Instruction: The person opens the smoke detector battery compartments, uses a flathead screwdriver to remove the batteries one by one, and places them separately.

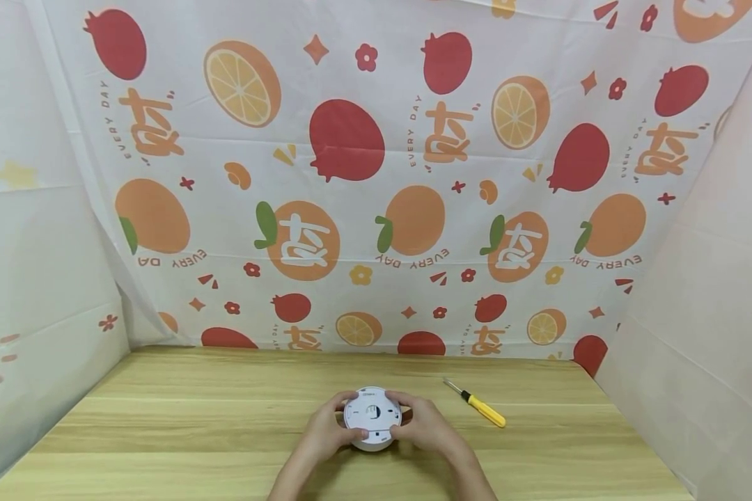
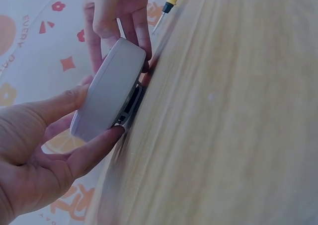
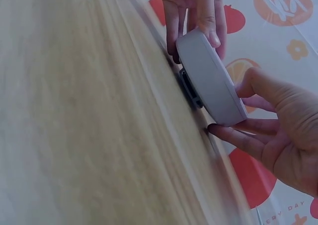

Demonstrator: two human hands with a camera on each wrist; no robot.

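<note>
Here, a round white device [image 1: 372, 417] is gripped by both hands' fingers [image 1: 358, 435]; its underside is hidden against the desk [image 1: 194, 431].

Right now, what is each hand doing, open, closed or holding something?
Left hand: grips the white round device.
Right hand: grips the same device from the other side.

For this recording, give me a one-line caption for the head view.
Both hands, left hand and right hand, grip a round white device on a wooden table, yellow-handled screwdriver lying alongside.
</note>
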